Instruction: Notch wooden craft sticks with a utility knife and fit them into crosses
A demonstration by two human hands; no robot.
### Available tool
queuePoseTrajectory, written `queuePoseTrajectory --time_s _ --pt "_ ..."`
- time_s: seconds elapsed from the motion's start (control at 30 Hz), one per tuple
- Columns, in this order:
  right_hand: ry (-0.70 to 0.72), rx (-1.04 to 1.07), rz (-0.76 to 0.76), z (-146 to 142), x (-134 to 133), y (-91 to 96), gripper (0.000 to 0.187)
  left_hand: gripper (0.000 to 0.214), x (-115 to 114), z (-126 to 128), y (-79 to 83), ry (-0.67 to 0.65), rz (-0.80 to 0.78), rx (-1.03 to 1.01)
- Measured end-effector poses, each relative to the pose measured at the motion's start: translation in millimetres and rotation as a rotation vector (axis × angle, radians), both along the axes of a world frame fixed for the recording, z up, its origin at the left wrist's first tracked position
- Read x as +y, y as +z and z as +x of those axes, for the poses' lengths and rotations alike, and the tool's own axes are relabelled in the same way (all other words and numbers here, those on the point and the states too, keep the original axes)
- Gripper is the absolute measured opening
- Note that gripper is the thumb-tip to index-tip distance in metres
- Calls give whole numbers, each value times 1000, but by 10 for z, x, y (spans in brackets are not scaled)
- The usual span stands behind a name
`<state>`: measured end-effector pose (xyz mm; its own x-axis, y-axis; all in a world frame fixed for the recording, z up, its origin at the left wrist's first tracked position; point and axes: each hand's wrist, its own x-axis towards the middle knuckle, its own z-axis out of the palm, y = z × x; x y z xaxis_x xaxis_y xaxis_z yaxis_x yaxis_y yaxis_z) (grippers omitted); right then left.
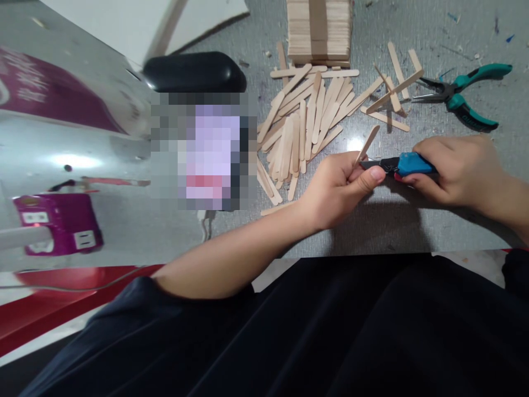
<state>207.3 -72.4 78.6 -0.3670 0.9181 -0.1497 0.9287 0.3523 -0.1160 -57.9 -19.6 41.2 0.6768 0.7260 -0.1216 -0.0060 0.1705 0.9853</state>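
Note:
My left hand pinches a wooden craft stick that stands tilted up from the fingers. My right hand is closed on a blue-handled cutter, whose dark jaws meet the stick's lower end right by my left thumb. Both hands hover just above the grey table. A loose pile of craft sticks lies just beyond my left hand.
A neat stack of sticks stands at the back. A glued stick frame and green-handled pliers lie at the right rear. A black case, a blurred-out item and a purple power adapter sit to the left.

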Motion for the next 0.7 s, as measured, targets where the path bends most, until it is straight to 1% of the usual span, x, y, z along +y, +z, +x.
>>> queuePoseTrajectory --time_s 0.03,0.17,0.37,0.6,0.7 --pt "-4 -3 -13 -2 0 11 87 74 -2 -4 -6 8 9 6" --pt "-16 -2 -1 -6 -6 14 94 73 -15 -24 -28 46 83 65" --pt "-51 16 57 -29 -27 -12 93 71 -33 -10 -25 156 217 151" --pt "-40 24 105 -64 -54 13 92 70 -49 6 -18 206 253 188" --pt "-51 0 74 -85 -69 43 89 70 -60 -1 -23 230 266 193"
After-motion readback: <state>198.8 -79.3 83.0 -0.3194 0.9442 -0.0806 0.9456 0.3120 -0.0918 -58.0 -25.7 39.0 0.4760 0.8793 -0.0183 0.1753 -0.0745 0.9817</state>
